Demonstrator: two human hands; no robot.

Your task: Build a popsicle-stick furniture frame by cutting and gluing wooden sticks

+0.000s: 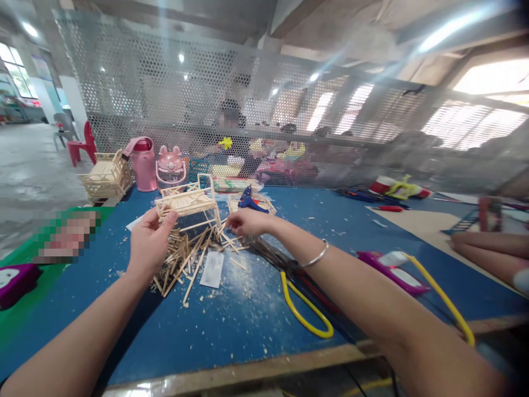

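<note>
My left hand (151, 245) is closed on the left end of a small furniture model made of wooden sticks (190, 205), holding it above the table. Close to the model's right end is my right hand (250, 222), its fingers curled together; whatever they may pinch is too small to make out. A blue glue gun (253, 205) lies just beyond that hand. Loose wooden sticks (177, 259) are heaped under the model, beside a small white packet (212, 269). Beneath my right forearm lie large scissors with yellow handles (303, 309).
Another stick model (108, 175), a pink flask (144, 168) and a pink-lidded bottle (171, 168) stand at the back left. A perforated metal screen (165, 99) closes the blue table's far side. On the right are a purple device (392, 271) and another person's arm (487, 251).
</note>
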